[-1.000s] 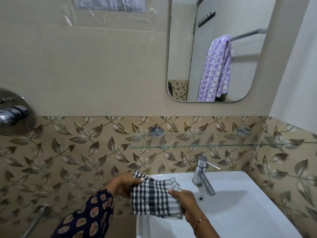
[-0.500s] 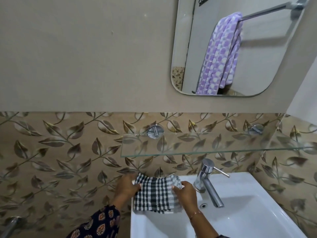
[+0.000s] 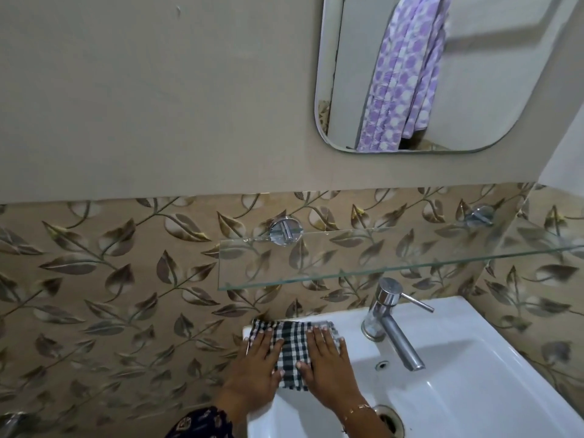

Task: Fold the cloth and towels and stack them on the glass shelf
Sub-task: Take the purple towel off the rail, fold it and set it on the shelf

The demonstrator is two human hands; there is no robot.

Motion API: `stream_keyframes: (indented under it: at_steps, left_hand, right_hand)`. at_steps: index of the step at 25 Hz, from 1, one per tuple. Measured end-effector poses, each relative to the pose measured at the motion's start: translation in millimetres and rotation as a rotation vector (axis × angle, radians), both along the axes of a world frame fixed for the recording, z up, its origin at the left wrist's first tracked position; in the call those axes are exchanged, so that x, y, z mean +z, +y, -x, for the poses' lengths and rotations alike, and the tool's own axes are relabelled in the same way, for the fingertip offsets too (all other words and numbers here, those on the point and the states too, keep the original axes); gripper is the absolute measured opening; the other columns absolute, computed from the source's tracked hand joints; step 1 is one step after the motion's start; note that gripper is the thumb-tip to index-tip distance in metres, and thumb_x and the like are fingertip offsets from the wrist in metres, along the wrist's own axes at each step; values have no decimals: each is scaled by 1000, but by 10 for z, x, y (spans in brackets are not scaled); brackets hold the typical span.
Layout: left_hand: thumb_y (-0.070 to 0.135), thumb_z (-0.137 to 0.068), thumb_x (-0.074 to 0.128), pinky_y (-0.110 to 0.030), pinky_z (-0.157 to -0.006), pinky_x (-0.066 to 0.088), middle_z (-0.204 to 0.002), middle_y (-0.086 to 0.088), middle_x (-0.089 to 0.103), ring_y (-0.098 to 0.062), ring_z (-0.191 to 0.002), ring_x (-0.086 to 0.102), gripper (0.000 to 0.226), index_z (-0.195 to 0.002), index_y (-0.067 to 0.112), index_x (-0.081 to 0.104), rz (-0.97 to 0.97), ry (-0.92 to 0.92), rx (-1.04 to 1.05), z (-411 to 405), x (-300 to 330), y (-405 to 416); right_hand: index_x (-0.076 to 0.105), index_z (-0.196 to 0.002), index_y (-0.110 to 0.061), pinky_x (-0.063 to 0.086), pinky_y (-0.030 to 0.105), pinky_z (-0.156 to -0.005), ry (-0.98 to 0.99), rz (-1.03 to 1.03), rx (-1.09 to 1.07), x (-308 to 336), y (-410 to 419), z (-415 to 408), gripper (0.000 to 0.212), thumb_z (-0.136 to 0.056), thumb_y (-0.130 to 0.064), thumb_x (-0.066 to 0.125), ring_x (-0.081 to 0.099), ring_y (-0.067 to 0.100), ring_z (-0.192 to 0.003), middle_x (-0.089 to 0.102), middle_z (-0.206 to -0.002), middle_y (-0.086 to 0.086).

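The checked cloth (image 3: 292, 346) lies folded on the far left corner of the white sink (image 3: 474, 374), flat on its rim against the leaf-patterned tile wall (image 3: 110, 295). Both hands press down on it with fingers straight and slightly spread — the left hand (image 3: 257, 361) over the cloth's left part, the right hand (image 3: 327, 360) over its right part, thumbs pointing toward each other across the middle strip of fabric. Neither hand grips anything.

The sink basin holds only its drain (image 3: 390, 420), near the lower edge, and a small overflow hole under the chrome tap (image 3: 390, 320), which stands just right of the cloth. Above the sink the glass shelf (image 3: 347, 276) runs along the wall on chrome brackets. Farther up, the mirror (image 3: 442, 74) reflects a purple-and-white towel (image 3: 404, 74) hanging from a rail.
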State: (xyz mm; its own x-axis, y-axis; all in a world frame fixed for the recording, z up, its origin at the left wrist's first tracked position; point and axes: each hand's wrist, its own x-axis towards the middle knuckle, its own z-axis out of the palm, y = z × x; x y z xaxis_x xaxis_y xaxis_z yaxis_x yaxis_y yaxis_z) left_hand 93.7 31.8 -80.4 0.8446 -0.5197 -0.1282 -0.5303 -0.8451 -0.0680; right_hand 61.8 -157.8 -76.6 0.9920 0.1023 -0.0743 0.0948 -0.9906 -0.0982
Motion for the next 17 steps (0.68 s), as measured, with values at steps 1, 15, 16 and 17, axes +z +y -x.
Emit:
stream_keyframes:
  at_steps: [1, 15, 16, 17]
  left_hand:
    - [48, -92, 9, -35, -116, -9, -111, 1, 71, -25, -145, 10, 54, -118, 25, 51, -2, 21, -40, -19, -10, -4]
    - [56, -92, 6, -38, -84, 54, -117, -6, 68, -20, -105, 67, 75, -115, 18, 67, 72, -198, -354, 519, 1443, -1244]
    - [56, -91, 10, -39, -88, 52, -121, -6, 66, -21, -109, 65, 72, -118, 18, 65, 60, -208, -399, 607, 1568, -1366]
    - [56, -91, 9, -39, -87, 52, -119, -6, 67, -20, -108, 65, 73, -116, 18, 66, 40, -225, -437, 733, 1727, -1507]
  right_hand:
    - [72, -106, -18, -5, 37, -115, 29, 6, -2, 17, 0, -2, 64, -93, -52, 20, 60, 18, -112, 72, -110, -2]
    - [73, -106, -15, 45, 45, -100, -182, 277, -261, 1512, -1020, 1113, 64, -74, -57, 37, 68, 20, -105, 73, -109, 4]
    - [73, -105, -14, 51, 44, -92, -204, 301, -288, 1654, -1115, 1243, 64, -73, -58, 40, 68, 21, -105, 73, -109, 4]
    - [73, -104, -13, 53, 45, -88, -225, 325, -328, 1787, -1245, 1411, 65, -73, -59, 39, 68, 22, -104, 73, -109, 5]
